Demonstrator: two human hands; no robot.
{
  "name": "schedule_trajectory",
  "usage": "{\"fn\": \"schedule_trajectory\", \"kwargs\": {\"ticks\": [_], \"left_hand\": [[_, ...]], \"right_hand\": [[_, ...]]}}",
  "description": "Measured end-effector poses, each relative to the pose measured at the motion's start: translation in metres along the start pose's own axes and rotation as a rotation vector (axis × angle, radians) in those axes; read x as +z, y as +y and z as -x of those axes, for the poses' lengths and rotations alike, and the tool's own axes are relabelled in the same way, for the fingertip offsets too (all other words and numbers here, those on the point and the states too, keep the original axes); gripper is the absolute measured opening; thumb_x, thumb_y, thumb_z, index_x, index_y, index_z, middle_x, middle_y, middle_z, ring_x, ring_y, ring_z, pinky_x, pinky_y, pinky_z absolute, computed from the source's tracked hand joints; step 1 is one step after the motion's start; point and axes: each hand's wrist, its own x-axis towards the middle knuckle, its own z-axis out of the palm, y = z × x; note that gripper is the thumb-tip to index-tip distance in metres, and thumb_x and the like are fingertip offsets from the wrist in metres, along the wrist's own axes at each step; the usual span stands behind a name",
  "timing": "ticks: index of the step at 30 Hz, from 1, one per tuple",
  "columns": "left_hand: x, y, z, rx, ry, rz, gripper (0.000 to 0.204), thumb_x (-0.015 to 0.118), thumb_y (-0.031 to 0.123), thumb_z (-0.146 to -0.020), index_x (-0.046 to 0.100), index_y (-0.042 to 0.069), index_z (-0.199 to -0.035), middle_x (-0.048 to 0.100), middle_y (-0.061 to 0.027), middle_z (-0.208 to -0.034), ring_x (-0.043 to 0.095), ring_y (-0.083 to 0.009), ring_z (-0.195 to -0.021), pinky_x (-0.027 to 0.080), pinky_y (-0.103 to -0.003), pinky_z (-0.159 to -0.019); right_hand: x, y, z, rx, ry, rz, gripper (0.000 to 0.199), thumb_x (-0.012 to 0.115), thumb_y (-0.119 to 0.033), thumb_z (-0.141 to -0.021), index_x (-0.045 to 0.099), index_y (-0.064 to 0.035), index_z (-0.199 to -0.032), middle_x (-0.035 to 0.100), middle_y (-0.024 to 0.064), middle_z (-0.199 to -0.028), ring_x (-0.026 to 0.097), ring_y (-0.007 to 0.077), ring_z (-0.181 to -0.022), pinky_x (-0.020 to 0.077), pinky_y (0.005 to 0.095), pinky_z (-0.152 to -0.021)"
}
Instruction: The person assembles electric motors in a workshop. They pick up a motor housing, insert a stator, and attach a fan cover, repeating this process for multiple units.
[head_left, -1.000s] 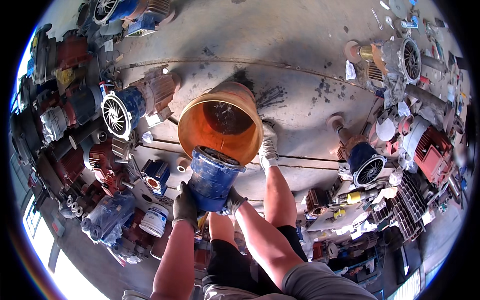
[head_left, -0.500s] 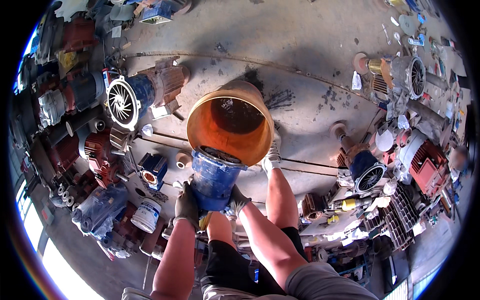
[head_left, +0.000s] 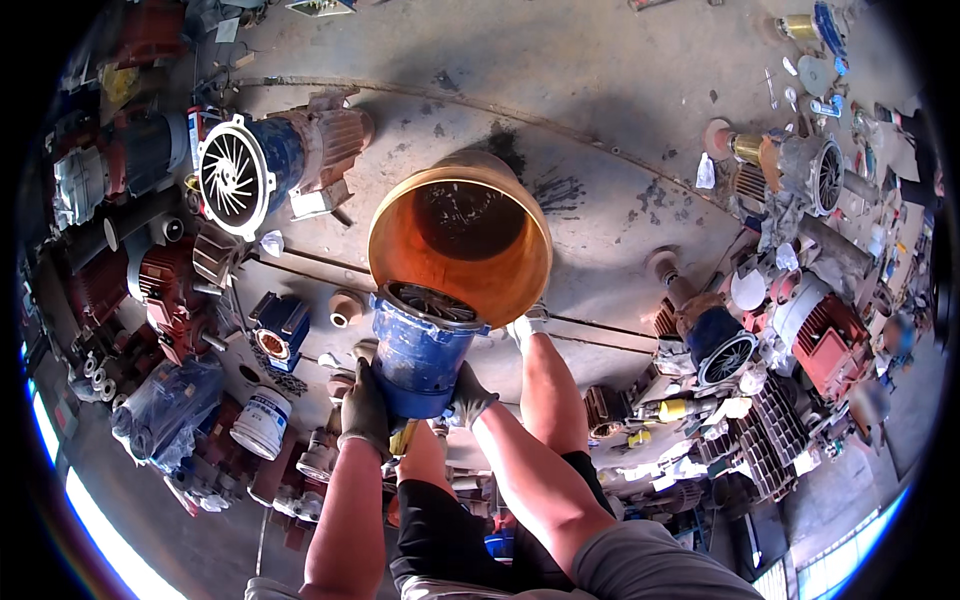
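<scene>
A blue cylindrical motor housing (head_left: 420, 358) is held up in front of me by both gloved hands. Its upper end shows a dark, slatted round opening and overlaps the near rim of a large orange-brown tub (head_left: 400, 245); whether they touch I cannot tell. Dark liquid or a dark bottom shows inside the tub. My left hand (head_left: 364, 408) grips the housing's left side, fingers partly hidden. On the lower right side my right hand (head_left: 470, 396) is closed around it, its fingertips out of sight behind the housing.
At the left stands a blue motor with a white-rimmed fan (head_left: 232, 178). A small blue housing (head_left: 280, 330) and a white bucket (head_left: 262, 424) are nearer. Another blue motor (head_left: 722, 348) and a red motor (head_left: 825, 345) lie at the right. My bare legs flank the work.
The housing is still in both hands, its slatted end now turned more toward view. My view has shifted slightly, so the surroundings appear farther left.
</scene>
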Motion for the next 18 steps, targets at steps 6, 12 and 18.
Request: {"fn": "schedule_trajectory", "kwargs": {"ticks": [6,12,18], "left_hand": [[0.006,0.021,0.021,-0.019,0.022,0.286,0.049,0.045,0.014,-0.106,0.038,0.007,-0.154,0.068,-0.0298,-0.124,0.067,-0.0447,-0.115,0.053,-0.049,-0.097],[0.027,-0.002,0.020,0.082,-0.006,0.743,0.047,0.042,0.010,-0.108,0.041,0.003,-0.154,0.065,-0.0254,-0.134,0.064,-0.0366,-0.125,0.047,-0.043,-0.106],[0.041,-0.065,0.017,0.520,0.085,0.282,0.063,0.066,0.012,-0.090,0.047,0.003,-0.150,0.066,-0.0212,-0.134,0.064,-0.0387,-0.122,0.051,-0.044,-0.102]], "right_hand": [[0.001,0.009,-0.005,-0.134,0.115,-0.004,0.040,0.040,-0.032,-0.110,0.064,-0.0016,-0.121,0.074,0.0157,-0.116,0.071,0.0269,-0.104,0.0578,0.0438,-0.098],[-0.020,0.004,-0.008,-0.109,-0.005,0.011,0.044,0.039,-0.034,-0.112,0.058,-0.0036,-0.137,0.068,0.0158,-0.134,0.068,0.0275,-0.116,0.0555,0.0456,-0.104],[-0.024,0.020,0.002,-0.262,0.238,0.495,0.045,0.042,-0.033,-0.112,0.053,-0.0041,-0.145,0.065,0.0116,-0.138,0.061,0.0234,-0.126,0.0506,0.0409,-0.110]]}}
